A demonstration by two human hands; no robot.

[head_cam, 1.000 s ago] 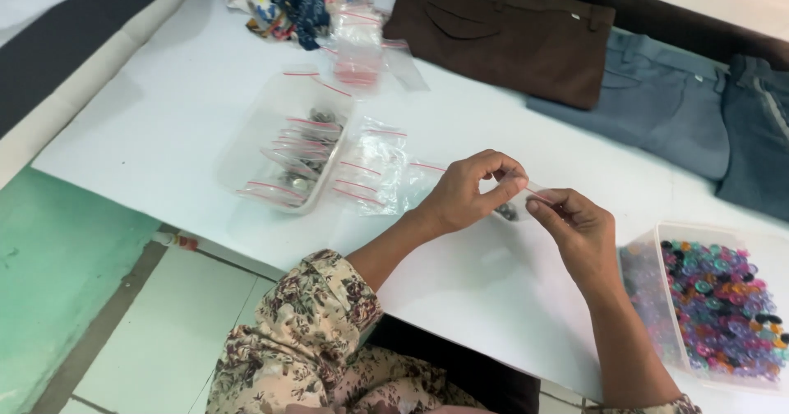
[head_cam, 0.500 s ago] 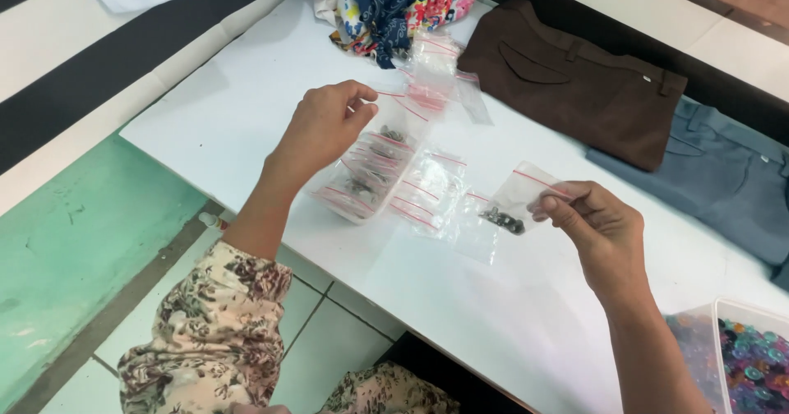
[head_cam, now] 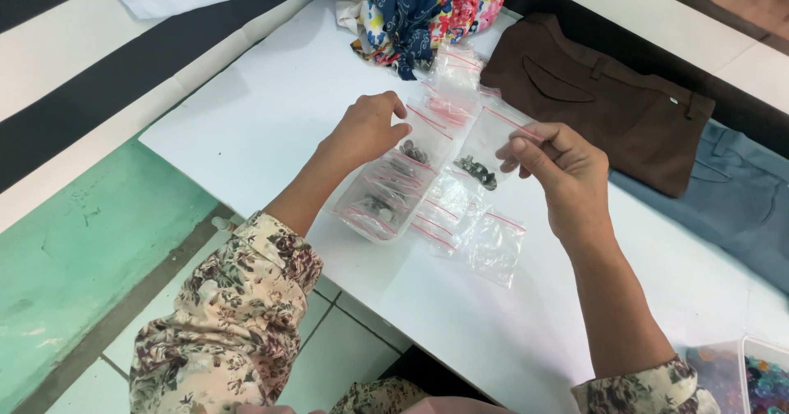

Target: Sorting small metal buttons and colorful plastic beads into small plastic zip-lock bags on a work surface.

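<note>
Small zip bag (head_cam: 486,147) in right hand (head_cam: 559,172), above table (head_cam: 271,126) middle

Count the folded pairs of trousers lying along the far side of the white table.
2. The brown trousers lie beyond the right hand; the grey-blue trousers lie to their right, cut off by the frame edge. More may lie out of view.

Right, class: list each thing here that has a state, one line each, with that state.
Small clear zip bag of dark metal bits: held up, off the table.
Right hand: pinching that bag.
Left hand: over the clear plastic tray.
Brown trousers: folded flat.
</note>
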